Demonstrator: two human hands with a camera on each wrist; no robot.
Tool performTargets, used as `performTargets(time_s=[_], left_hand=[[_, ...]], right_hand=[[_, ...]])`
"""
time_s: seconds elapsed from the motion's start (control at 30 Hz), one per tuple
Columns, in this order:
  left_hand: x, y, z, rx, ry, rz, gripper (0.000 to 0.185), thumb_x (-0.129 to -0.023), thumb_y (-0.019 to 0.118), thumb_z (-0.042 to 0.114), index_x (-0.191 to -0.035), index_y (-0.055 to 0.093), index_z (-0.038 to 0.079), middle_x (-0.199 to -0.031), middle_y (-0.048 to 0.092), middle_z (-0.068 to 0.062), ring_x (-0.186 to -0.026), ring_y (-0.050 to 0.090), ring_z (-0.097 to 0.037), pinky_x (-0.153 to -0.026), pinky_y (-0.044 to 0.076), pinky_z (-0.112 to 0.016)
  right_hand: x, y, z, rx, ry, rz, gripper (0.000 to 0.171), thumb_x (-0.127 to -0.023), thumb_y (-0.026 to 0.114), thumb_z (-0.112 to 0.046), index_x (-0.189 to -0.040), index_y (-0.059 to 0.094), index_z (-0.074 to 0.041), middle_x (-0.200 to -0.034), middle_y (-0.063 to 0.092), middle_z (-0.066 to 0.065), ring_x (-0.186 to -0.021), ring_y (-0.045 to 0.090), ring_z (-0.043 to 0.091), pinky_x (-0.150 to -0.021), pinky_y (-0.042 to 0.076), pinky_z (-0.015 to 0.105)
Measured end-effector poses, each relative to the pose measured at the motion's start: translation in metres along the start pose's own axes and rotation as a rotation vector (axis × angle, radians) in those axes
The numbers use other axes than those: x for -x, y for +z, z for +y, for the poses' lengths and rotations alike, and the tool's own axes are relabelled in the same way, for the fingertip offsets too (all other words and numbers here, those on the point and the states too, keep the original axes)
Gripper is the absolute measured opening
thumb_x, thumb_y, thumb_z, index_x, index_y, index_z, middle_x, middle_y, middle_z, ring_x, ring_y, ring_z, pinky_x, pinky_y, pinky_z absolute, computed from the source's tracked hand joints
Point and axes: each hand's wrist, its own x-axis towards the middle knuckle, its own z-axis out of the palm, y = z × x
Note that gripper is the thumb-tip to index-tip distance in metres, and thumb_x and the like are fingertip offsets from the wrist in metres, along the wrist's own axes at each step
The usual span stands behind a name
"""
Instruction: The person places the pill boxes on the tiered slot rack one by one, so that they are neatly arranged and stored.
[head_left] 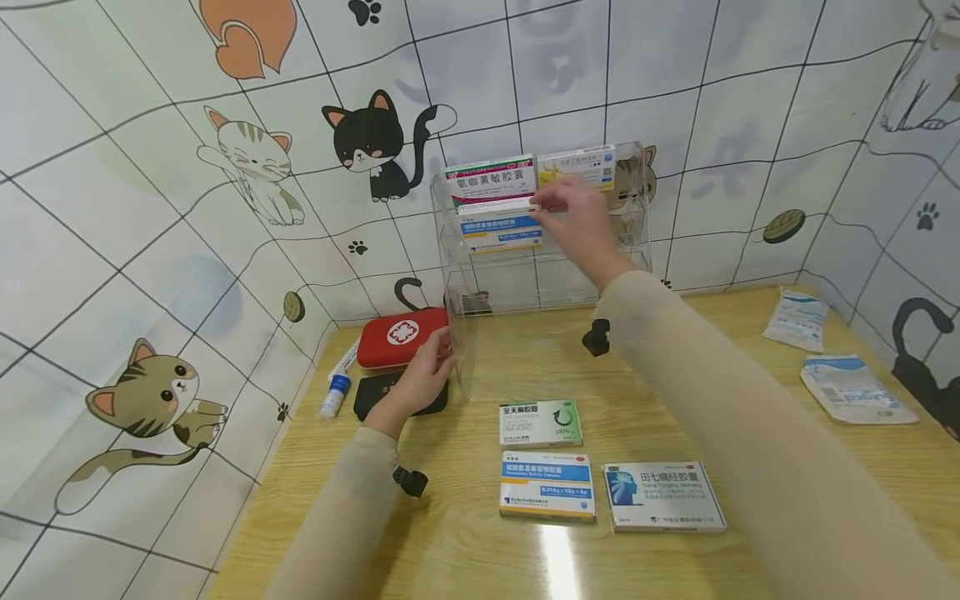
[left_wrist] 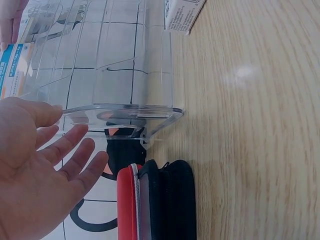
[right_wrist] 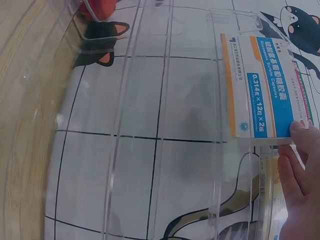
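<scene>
A clear acrylic display rack [head_left: 551, 304] stands against the wall. My right hand [head_left: 577, 221] pinches the right end of a blue-and-white medicine box [right_wrist: 260, 90] labelled Glucosamine Sulfate Capsules, which stands upright at the rack's middle tier. Above it, the top tier holds a red, green and white capsule box [head_left: 491, 181] and a yellow-and-white box [head_left: 588, 165]. My left hand [left_wrist: 45, 165] is at the rack's left side panel, thumb tip right at its clear edge and the other fingers loosely spread.
Left of the rack lie a red case [head_left: 386, 343], a black case [head_left: 367, 398] and a blue-capped tube [head_left: 336, 395]. In front are a green box [head_left: 536, 425], another glucosamine box [head_left: 546, 487] and a grey-blue box [head_left: 667, 497]. Two plastic packets [head_left: 855, 390] lie at right.
</scene>
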Motion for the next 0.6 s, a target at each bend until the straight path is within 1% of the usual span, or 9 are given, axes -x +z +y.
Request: performTargets(time_s=[0.13, 0.2, 0.27, 0.33, 0.4, 0.5, 0.6], left_hand=[[0.0, 0.0, 0.001, 0.002, 0.006, 0.001, 0.058, -0.106, 0.055, 0.007, -0.158, 0.027, 0.007, -0.148, 0.048, -0.022, -0.131, 0.054, -0.034, -0.114, 0.047, -0.05], [-0.001, 0.0, 0.001, 0.002, 0.011, 0.006, 0.058, -0.106, 0.055, 0.007, -0.157, 0.028, 0.007, -0.148, 0.048, -0.022, -0.131, 0.054, -0.034, -0.114, 0.047, -0.05], [-0.001, 0.0, 0.002, 0.003, 0.018, 0.009, 0.058, -0.106, 0.055, 0.006, -0.157, 0.028, 0.005, -0.148, 0.049, -0.022, -0.131, 0.054, -0.034, -0.114, 0.048, -0.051], [-0.002, 0.0, 0.002, 0.0, 0.019, 0.01, 0.058, -0.106, 0.055, 0.006, -0.157, 0.028, 0.005, -0.148, 0.049, -0.023, -0.131, 0.054, -0.035, -0.113, 0.048, -0.051], [-0.002, 0.001, 0.003, 0.003, 0.019, 0.008, 0.058, -0.106, 0.055, 0.006, -0.157, 0.028, 0.004, -0.148, 0.048, -0.024, -0.131, 0.053, -0.035, -0.114, 0.047, -0.052], [-0.001, 0.001, 0.002, 0.004, 0.013, 0.005, 0.058, -0.106, 0.055, 0.007, -0.157, 0.028, 0.005, -0.149, 0.048, -0.024, -0.133, 0.052, -0.035, -0.115, 0.046, -0.052], [0.0, 0.001, 0.002, 0.004, 0.006, 0.009, 0.057, -0.106, 0.055, 0.009, -0.157, 0.029, 0.005, -0.148, 0.048, -0.022, -0.134, 0.051, -0.035, -0.115, 0.046, -0.051]], right_hand=[[0.003, 0.003, -0.001, -0.01, 0.031, -0.023, 0.017, -0.095, 0.075, -0.018, -0.111, 0.074, -0.012, -0.124, 0.067, 0.003, -0.109, 0.07, 0.017, -0.099, 0.057, 0.03], [0.005, 0.004, -0.001, -0.01, 0.039, -0.026, 0.02, -0.096, 0.075, -0.019, -0.115, 0.074, -0.013, -0.126, 0.067, 0.003, -0.111, 0.069, 0.018, -0.099, 0.057, 0.03], [0.009, 0.003, -0.001, -0.005, 0.032, -0.023, 0.025, -0.097, 0.075, -0.02, -0.121, 0.074, -0.015, -0.13, 0.066, 0.002, -0.115, 0.068, 0.018, -0.102, 0.056, 0.031], [0.014, 0.003, 0.0, -0.004, -0.01, -0.003, 0.03, -0.095, 0.076, -0.02, -0.125, 0.073, -0.013, -0.134, 0.065, 0.003, -0.123, 0.064, 0.02, -0.107, 0.053, 0.033], [0.022, 0.001, 0.002, -0.005, -0.047, 0.026, 0.033, -0.094, 0.078, -0.018, -0.126, 0.073, -0.011, -0.136, 0.065, 0.004, -0.129, 0.059, 0.021, -0.111, 0.05, 0.038], [0.041, -0.004, 0.003, -0.017, -0.093, 0.08, 0.03, -0.091, 0.08, -0.013, -0.12, 0.075, -0.007, -0.135, 0.066, 0.007, -0.133, 0.056, 0.024, -0.112, 0.048, 0.045], [0.065, -0.015, 0.002, -0.034, -0.069, 0.09, 0.024, -0.091, 0.079, -0.011, -0.115, 0.076, -0.007, -0.132, 0.068, 0.008, -0.13, 0.058, 0.026, -0.111, 0.047, 0.049]])
